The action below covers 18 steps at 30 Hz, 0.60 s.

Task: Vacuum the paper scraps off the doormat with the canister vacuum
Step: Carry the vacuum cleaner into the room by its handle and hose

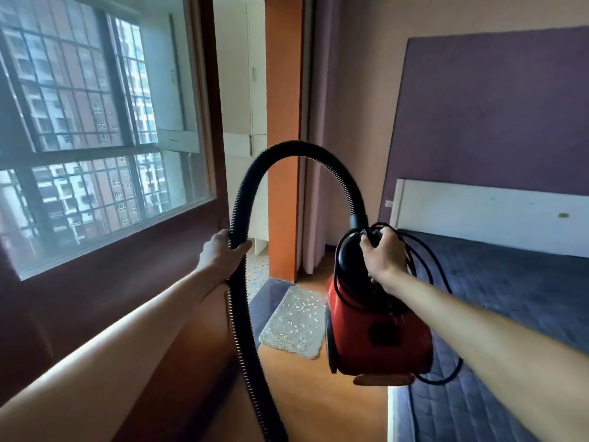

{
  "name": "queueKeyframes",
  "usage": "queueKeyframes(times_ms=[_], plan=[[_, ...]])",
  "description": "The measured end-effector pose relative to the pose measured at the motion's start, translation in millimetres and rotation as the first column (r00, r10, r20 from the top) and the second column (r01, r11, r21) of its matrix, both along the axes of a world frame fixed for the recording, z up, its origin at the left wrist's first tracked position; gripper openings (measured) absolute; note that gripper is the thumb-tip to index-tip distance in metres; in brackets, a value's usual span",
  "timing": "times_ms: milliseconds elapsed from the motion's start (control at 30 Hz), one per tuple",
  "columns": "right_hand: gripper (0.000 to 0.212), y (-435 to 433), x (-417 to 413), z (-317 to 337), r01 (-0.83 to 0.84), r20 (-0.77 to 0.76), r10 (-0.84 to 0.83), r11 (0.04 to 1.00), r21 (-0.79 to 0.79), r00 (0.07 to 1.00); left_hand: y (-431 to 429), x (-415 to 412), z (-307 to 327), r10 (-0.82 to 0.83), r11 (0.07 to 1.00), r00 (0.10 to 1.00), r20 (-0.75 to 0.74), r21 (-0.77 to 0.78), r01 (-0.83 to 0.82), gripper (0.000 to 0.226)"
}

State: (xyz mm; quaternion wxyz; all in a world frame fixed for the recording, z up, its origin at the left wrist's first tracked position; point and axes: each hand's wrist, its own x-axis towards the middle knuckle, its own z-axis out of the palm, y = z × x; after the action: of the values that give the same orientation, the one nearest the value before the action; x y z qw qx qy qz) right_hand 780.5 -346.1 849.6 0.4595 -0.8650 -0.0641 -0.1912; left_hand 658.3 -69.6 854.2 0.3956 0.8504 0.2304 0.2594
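Transport step: the right hand (382, 256), curled round handle and coiled cord (439, 282), holds the canister vacuum (379, 330) aloft short of the doormat (293, 323) strewn with paper scraps (302, 311), the left hand (220, 250) grips the hose (299, 148); next, set down beside the doormat.

The wooden floor (318, 403) carries a grey doormat (280, 336) (strewn with white paper scraps (302, 309)) beside the bed (526, 282).

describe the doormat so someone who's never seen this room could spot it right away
Find the orange pillar mid-room. At its foot, on the wood floor, just left of the red vacuum, lies the doormat. It is the only pale grey, fuzzy rectangle there, speckled with white paper scraps.
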Motion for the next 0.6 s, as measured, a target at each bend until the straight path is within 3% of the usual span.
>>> queueKeyframes(times_ms=[600], plan=[[0.035, -20, 141, -12, 0.116, -0.028, -0.115, 0.993, 0.022, 0.993, -10, 165, -2, -0.107, 0.992, 0.994, 0.001, 0.064, 0.107, 0.041]])
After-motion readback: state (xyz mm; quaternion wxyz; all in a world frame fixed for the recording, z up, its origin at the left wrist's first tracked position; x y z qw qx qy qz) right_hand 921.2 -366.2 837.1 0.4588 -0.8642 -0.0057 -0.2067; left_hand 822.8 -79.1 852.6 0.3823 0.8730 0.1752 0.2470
